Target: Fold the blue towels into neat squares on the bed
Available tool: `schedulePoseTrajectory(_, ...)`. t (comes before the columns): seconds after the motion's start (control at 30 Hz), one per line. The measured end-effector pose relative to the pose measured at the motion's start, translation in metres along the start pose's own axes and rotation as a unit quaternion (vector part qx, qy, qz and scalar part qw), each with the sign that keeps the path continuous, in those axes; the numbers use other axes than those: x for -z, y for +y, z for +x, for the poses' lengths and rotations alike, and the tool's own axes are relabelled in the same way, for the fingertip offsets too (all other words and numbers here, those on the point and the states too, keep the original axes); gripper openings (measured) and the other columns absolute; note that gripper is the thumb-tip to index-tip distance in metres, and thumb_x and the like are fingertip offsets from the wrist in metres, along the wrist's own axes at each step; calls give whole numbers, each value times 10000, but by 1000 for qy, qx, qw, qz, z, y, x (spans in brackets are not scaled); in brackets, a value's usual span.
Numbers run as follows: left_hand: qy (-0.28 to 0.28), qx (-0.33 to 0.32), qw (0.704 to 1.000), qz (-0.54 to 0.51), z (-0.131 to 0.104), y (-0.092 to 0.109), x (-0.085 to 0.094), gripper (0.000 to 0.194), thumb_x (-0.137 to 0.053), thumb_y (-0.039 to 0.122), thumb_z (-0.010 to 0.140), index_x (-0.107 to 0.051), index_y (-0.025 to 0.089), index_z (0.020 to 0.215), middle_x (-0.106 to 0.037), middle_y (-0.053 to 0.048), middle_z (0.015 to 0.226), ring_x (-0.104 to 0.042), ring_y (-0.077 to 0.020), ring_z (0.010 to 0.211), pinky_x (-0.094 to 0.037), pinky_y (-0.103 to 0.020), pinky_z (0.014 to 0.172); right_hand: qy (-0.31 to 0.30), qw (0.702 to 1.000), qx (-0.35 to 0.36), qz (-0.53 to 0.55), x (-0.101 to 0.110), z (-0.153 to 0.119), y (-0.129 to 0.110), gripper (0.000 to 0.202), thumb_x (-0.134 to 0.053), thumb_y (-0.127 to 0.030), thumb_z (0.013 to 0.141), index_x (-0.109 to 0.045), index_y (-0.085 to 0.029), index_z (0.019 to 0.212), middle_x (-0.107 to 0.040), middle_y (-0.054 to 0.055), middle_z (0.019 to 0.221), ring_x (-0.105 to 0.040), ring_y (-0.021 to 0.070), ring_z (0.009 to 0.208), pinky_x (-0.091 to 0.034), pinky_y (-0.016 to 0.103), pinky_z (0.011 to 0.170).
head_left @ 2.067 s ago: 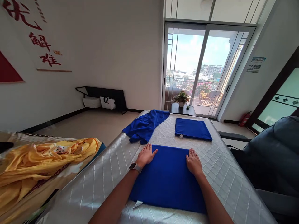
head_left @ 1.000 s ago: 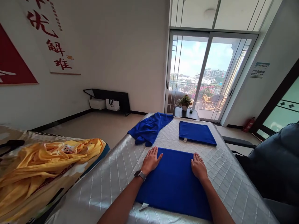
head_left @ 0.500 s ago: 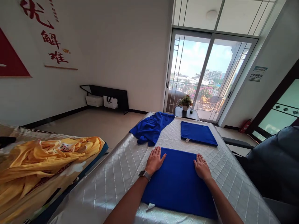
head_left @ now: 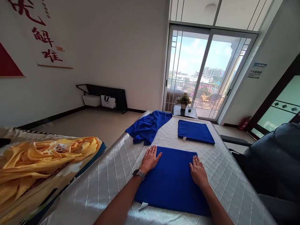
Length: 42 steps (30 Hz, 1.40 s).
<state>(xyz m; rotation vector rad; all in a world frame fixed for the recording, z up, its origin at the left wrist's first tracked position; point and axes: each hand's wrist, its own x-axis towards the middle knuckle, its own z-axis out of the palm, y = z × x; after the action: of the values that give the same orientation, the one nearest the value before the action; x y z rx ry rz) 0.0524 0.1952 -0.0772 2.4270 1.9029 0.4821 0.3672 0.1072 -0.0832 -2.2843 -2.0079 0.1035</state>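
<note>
A flat blue folded cloth (head_left: 174, 182) lies in front of me on a silvery quilted mattress (head_left: 107, 184), a white tag showing at its near left edge. My left hand (head_left: 150, 160), with a watch on the wrist, lies flat over its far left edge, fingers stretched out. On the opposite side, my right hand (head_left: 198, 170) rests flat along the right edge, palm down. Beyond them is a second, smaller-looking blue folded cloth (head_left: 196, 131). A crumpled blue cloth (head_left: 150, 126) lies loose at the mattress's far left.
Yellow bedding (head_left: 47, 156) is heaped on another bed at the left. A dark padded seat (head_left: 278, 156) stands close on the right. Past the mattress's far end, a small table (head_left: 184, 112) holds a potted plant (head_left: 184, 100) before the sliding glass door.
The view has shifted slightly, so everything sits a little further left and higher. Both hands stay flat at the sides of the near folded cloth, which looks unchanged.
</note>
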Motion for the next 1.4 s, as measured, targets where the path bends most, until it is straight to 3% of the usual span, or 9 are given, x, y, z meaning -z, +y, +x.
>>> schedulePoseTrajectory(0.13, 26, -10, 1000, 10, -2, 19, 12, 773, -230, 608, 1023, -343, 61, 1557, -376, -171, 1603, -288, -299, 1512, -245, -471, 1240, -3, 1000, -5, 9, 3, -1, -1, 667, -144, -407, 1029, -200, -51, 1591, -164, 108, 1672, -113, 209, 1550, -107, 399, 1251)
schedulePoseTrajectory(0.23, 29, -98, 995, -9, -12, 60, 14, 744, -224, 609, 1028, -383, 100, 1547, -392, -151, 1599, -319, -278, 1502, -274, -445, 1233, -2, 1000, -5, 7, 4, -1, -2, 664, -147, -401, 1029, -207, -50, 1590, -168, 111, 1671, -122, 212, 1549, -107, 398, 1249)
schedulePoseTrajectory(0.4, -18, -238, 969, -66, -37, 138, -7, 698, -224, 588, 1040, -370, 141, 1557, -382, -137, 1604, -302, -240, 1510, -277, -435, 1234, 9, 1000, 10, -1, 6, -4, -2, 653, -184, -368, 1026, -227, -29, 1582, -186, 137, 1664, -124, 214, 1549, -119, 393, 1244)
schedulePoseTrajectory(0.5, -35, -224, 971, -77, -46, 150, -14, 692, -209, 582, 1043, -345, 153, 1569, -351, -133, 1617, -276, -253, 1519, -259, -471, 1240, 10, 1000, 18, -4, 7, -5, -1, 645, -191, -351, 1024, -238, -24, 1579, -195, 141, 1662, -127, 217, 1549, -127, 397, 1243)
schedulePoseTrajectory(0.6, -49, -177, 981, -63, -50, 126, -7, 718, -195, 603, 1037, -332, 148, 1574, -320, -127, 1630, -265, -255, 1523, -238, -472, 1248, 5, 1000, 6, -4, 7, -5, -1, 658, -167, -376, 1027, -218, -27, 1583, -187, 128, 1666, -129, 218, 1549, -121, 396, 1246)
schedulePoseTrajectory(0.83, -40, -47, 998, 9, -70, 5, 16, 772, -227, 661, 1013, -324, 141, 1576, -276, -113, 1645, -267, -261, 1521, -235, -450, 1250, -4, 1000, -6, 7, 2, -1, 0, 669, -144, -393, 1021, -202, -47, 1590, -167, 109, 1674, -107, 195, 1551, -92, 395, 1250)
schedulePoseTrajectory(0.93, -31, -39, 999, 14, -80, -25, 18, 759, -222, 652, 1018, -298, 155, 1586, -282, -95, 1645, -280, -249, 1517, -238, -443, 1250, 3, 1000, -4, 7, 1, -3, 0, 669, -162, -392, 1019, -220, -42, 1586, -190, 114, 1669, -120, 203, 1550, -111, 403, 1247)
schedulePoseTrajectory(1.2, -16, -32, 999, 7, -84, -23, 17, 774, -221, 648, 1017, -306, 125, 1582, -315, -116, 1633, -285, -255, 1516, -221, -456, 1257, 34, 999, 12, -25, 17, -17, -9, 632, -163, -334, 1023, -272, -43, 1573, -247, 115, 1653, -159, 213, 1544, -88, 410, 1250)
schedulePoseTrajectory(1.4, -11, -28, 999, 14, -85, -24, 14, 784, -202, 657, 1012, -309, 131, 1583, -318, -113, 1633, -285, -262, 1516, -215, -457, 1255, -2, 999, 17, -33, 11, -75, -4, 659, -170, -381, 1016, -228, -57, 1587, -167, 97, 1667, -116, 209, 1550, -100, 425, 1258)
